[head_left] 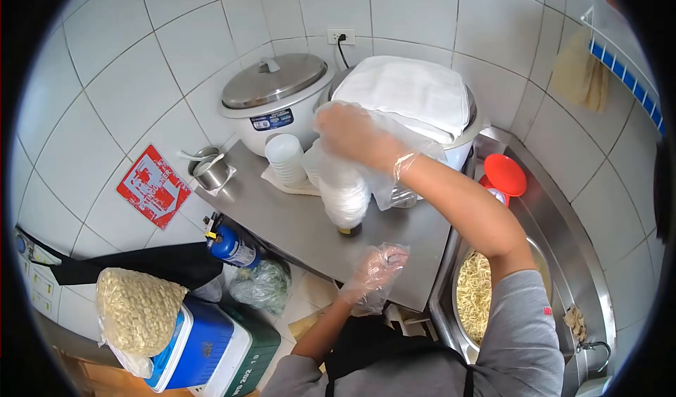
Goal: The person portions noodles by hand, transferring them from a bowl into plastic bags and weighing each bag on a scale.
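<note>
My right hand (pixel 355 135), in a clear plastic glove, is raised over a stack of white cups or lids (pixel 343 193) in clear plastic, in front of the cloth-topped cooker. Its fingers are blurred, and what they hold cannot be made out. Lower down, my left hand (pixel 382 267) hovers by the front edge of the steel counter (pixel 405 238), also gloved, its fingers curled in. Whether something is inside them is hidden. Left of the white stack stand translucent cups (pixel 284 156) on a cloth.
A lidded cooker (pixel 278 87) and a folded white cloth (pixel 405 94) are at the back. A steel pot (pixel 211 171) stands left. Noodles (pixel 475 295) fill a bowl in the sink (pixel 563 284), near a red lid (pixel 505 174). Coolers (pixel 201 340) are lower left.
</note>
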Demonstrator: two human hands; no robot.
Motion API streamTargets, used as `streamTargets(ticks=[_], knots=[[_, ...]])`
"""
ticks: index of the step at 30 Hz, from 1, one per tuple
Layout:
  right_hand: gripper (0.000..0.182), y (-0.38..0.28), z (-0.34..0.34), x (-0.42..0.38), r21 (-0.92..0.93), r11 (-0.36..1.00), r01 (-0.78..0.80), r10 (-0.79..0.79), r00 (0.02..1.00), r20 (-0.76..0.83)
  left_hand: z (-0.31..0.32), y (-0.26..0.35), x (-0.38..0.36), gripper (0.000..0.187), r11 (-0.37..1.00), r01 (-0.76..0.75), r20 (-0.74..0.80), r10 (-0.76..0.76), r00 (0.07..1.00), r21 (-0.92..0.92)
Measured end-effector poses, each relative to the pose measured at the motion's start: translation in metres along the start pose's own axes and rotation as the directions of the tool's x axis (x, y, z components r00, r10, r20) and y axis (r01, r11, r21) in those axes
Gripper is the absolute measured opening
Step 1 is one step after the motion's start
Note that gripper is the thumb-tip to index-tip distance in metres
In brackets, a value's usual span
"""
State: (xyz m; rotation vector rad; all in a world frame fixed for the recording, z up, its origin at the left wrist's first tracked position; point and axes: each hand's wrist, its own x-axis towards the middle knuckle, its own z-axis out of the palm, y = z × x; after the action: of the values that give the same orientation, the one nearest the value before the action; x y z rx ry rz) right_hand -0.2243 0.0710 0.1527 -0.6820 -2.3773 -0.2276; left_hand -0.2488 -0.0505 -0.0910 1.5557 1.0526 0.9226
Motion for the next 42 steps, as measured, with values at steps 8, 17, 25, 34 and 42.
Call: streamTargets(ticks=[8, 17, 25, 34, 42], knots=[[0.027, 0.024, -0.044, 0.013, 0.254, 0.938, -0.237, 0.238, 0.971, 0.027, 0.005, 0.019, 0.006, 0.023, 0.984, -0.056, -0.05, 0.048, 0.998, -0.172], [0.026, 0.087, -0.143, -0.025, 0.496, 0.831, -0.251, 0.483, 0.768, -0.421, 0.015, 0.042, 0.031, 0.028, 0.972, -0.058, 0.05, 0.071, 0.996, -0.226], [0.038, 0.118, -0.147, -0.174, 0.826, 0.469, -0.313, 0.836, 0.459, -0.3, 0.01, 0.082, 0.078, 0.068, 0.555, -0.254, -0.143, 0.237, 0.961, -0.792], [0.035, 0.113, -0.131, -0.356, 0.618, 0.387, -0.685, 0.92, 0.245, -0.305, 0.081, 0.105, 0.148, 0.034, 0.812, -0.098, -0.217, -0.036, 0.976, -0.576], [0.049, 0.056, -0.137, -0.37, 0.391, 0.331, -0.859, 0.934, 0.238, -0.267, 0.184, 0.111, 0.134, 0.017, 0.945, -0.062, 0.113, 0.103, 0.988, -0.321]])
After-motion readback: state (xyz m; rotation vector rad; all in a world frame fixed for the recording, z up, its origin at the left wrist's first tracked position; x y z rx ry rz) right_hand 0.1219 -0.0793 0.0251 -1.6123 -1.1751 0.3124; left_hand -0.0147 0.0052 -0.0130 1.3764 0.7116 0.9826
